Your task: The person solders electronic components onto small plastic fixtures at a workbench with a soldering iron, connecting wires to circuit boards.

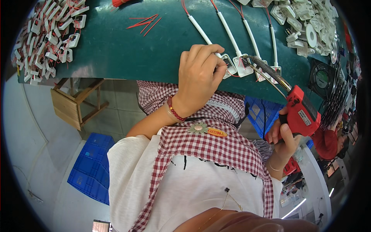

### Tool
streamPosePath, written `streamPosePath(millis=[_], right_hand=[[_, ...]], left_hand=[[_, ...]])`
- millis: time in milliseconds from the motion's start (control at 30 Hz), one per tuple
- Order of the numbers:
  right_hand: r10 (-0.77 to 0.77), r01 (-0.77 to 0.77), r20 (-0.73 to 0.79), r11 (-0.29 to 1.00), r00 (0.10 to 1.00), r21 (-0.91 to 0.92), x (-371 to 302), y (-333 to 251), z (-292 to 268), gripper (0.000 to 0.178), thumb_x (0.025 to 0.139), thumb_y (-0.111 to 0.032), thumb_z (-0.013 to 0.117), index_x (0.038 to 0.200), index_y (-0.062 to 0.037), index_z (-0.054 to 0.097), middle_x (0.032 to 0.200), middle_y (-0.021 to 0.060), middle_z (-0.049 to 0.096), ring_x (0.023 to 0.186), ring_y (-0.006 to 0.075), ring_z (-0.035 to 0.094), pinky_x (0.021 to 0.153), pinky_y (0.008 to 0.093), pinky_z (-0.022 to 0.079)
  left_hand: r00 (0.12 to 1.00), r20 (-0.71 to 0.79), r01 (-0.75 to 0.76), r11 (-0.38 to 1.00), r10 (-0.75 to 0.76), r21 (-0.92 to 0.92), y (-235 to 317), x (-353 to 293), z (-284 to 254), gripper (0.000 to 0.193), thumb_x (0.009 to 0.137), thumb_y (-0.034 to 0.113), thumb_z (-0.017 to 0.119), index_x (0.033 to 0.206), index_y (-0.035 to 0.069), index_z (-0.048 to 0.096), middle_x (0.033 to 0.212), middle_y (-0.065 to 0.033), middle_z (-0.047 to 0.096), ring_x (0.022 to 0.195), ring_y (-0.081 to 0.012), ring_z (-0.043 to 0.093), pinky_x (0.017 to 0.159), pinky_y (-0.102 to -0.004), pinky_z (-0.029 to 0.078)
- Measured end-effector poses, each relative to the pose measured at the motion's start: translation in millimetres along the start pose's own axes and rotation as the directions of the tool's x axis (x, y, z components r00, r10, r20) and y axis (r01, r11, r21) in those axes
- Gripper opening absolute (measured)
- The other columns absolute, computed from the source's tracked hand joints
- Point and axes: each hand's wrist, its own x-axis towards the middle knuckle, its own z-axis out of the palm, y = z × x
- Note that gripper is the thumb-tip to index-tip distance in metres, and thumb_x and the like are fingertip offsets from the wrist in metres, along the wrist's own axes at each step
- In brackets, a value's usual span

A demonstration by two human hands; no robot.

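Note:
My right hand (284, 139) grips a red soldering gun (305, 112) by its handle. The gun's dark tip reaches left over a small white square housing (242, 66), with a thin metal tube running beneath the barrel to the same spot. My left hand (201, 75) is closed at the table edge, thumb and fingers drawn together beside the leftmost white housing (228, 66). Whatever lies between those fingertips is hidden. Each housing in the row joins a white tube (229, 33) with red wires at its far end. Short red wires show at the housings.
A heap of white housings with red wires (52, 38) covers the green table's (116, 50) left end. Loose red wires (145, 23) lie nearby. White plastic parts (305, 27) pile up at far right, beside a black fan (321, 77). Below are a wooden stool (67, 108) and blue crates (91, 168).

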Motion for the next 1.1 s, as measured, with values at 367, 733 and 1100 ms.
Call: streamPosePath(millis=[367, 733, 1100], right_hand=[[-0.031, 0.039, -0.063, 0.991, 0.998, 0.128, -0.4, 7.3, -3.9, 0.039, 0.083, -0.018, 0.058, 0.110, 0.0083, 0.045, 0.054, 0.0075, 0.048, 0.038, 0.0091, 0.039, 0.038, 0.0229, 0.037], [-0.099, 0.120, -0.100, 0.964, 0.990, 0.237, 2.6, 16.6, -13.9, 0.039, 0.086, -0.018, 0.055, 0.113, 0.0073, 0.043, 0.055, 0.0068, 0.048, 0.037, 0.0067, 0.037, 0.035, 0.0215, 0.035], [-0.106, 0.167, -0.159, 0.878, 0.982, 0.449, 13.8, 29.3, -22.6, 0.037, 0.088, -0.018, 0.052, 0.113, 0.0076, 0.044, 0.056, 0.0064, 0.044, 0.038, 0.0081, 0.035, 0.035, 0.0234, 0.034]], left_hand=[[0.992, 0.126, -0.025, 1.000, 0.024, 0.008, -6.4, 14.1, -25.8, 0.022, 0.068, 0.013, 0.073, 0.083, 0.008, 0.057, 0.092, -0.0026, 0.061, 0.088, -0.0225, 0.055, 0.075, -0.0351, 0.037], [0.802, 0.341, -0.571, 0.797, 0.491, 0.196, 17.7, 48.4, -6.1, 0.014, 0.071, 0.012, 0.060, 0.085, 0.010, 0.058, 0.101, -0.0005, 0.059, 0.091, -0.0180, 0.055, 0.077, -0.0327, 0.042], [0.380, 0.664, -0.900, 0.423, 0.644, 0.105, 14.5, 79.3, 13.6, 0.009, 0.069, 0.013, 0.059, 0.072, 0.006, 0.056, 0.074, -0.0026, 0.047, 0.073, -0.0153, 0.054, 0.061, -0.0258, 0.050]])
